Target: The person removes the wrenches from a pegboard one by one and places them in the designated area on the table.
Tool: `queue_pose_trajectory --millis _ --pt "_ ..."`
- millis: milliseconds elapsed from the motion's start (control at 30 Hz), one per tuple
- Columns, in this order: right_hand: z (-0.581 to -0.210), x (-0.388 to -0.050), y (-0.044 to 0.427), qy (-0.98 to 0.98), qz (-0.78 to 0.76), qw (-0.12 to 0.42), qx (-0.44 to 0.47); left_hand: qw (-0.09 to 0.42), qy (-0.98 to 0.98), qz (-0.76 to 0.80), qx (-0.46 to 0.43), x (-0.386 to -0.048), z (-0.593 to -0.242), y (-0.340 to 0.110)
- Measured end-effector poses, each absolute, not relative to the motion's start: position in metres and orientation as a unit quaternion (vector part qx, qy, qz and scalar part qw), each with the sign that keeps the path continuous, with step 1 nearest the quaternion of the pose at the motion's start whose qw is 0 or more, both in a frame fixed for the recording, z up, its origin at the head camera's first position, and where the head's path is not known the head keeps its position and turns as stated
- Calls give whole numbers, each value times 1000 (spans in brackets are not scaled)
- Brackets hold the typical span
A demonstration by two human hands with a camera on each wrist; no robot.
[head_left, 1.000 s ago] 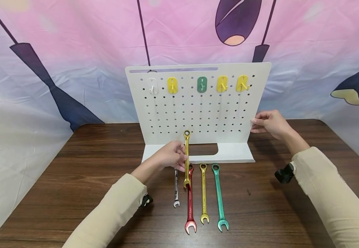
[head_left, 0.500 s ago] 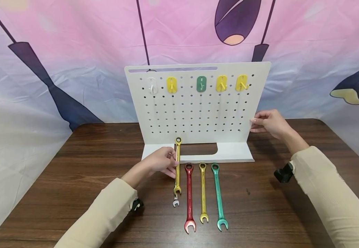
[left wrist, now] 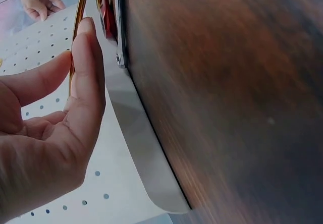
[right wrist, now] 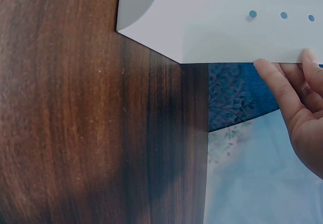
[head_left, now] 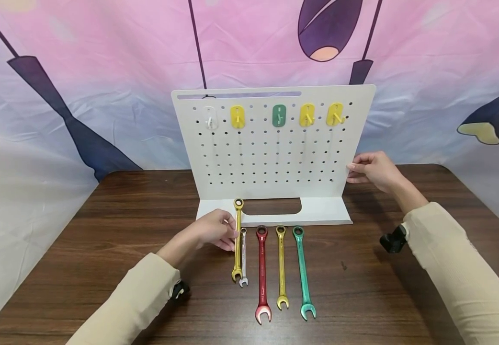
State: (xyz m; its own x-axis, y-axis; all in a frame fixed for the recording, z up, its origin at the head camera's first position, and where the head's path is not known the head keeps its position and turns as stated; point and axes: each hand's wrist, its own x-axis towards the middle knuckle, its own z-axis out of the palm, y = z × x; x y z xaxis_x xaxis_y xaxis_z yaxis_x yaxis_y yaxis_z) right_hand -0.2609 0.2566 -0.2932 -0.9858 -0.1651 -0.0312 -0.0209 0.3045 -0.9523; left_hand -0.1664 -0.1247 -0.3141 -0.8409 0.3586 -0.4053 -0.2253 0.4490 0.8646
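In the head view my left hand (head_left: 213,231) pinches a gold combination wrench (head_left: 238,218) between thumb and fingers, ring end up and open end towards me. Just right of it lies a small silver wrench (head_left: 243,254), partly overlapped by the gold one. The left wrist view shows the held wrench (left wrist: 81,9) edge-on at the fingertips. My right hand (head_left: 376,171) holds the right edge of a white pegboard (head_left: 275,153); in the right wrist view the thumb (right wrist: 309,57) lies on the board's front face, with other fingers at and behind the edge.
A red wrench (head_left: 262,273), another gold wrench (head_left: 281,268) and a green wrench (head_left: 303,273) lie side by side on the wooden table (head_left: 116,249). Several hooks line the board's top: white (head_left: 210,118), yellow (head_left: 238,117), green (head_left: 279,116). A patterned cloth (head_left: 249,43) hangs behind.
My left hand has carried the gold wrench leftwards and lower, from over the red wrench, across the silver one, to its left side. My right hand has stayed at the board's edge.
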Motion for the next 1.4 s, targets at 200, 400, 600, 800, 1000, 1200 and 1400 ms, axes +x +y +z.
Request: queue_pose_trajectory --millis 200,400,600,800,1000,1200,1400 --pt "-292 -261 256 806 -586 60 -59 296 802 517 54 -161 -314 -135" --pt "-293 -262 255 805 -587 62 -59 307 799 514 53 -153 -317 -145" --pt "-294 -262 255 803 -590 60 -60 317 796 514 48 -147 -319 -152" --pt "-293 -262 255 804 -589 58 -59 318 799 507 64 -141 -321 -157" --pt "-292 -262 256 804 -589 60 -59 326 795 507 66 -136 -323 -159" --pt "-291 -261 256 802 -591 65 -65 323 797 507 52 -134 -325 -160" --pt "-291 -260 256 800 -592 71 -66 320 804 499 45 -135 -327 -162"
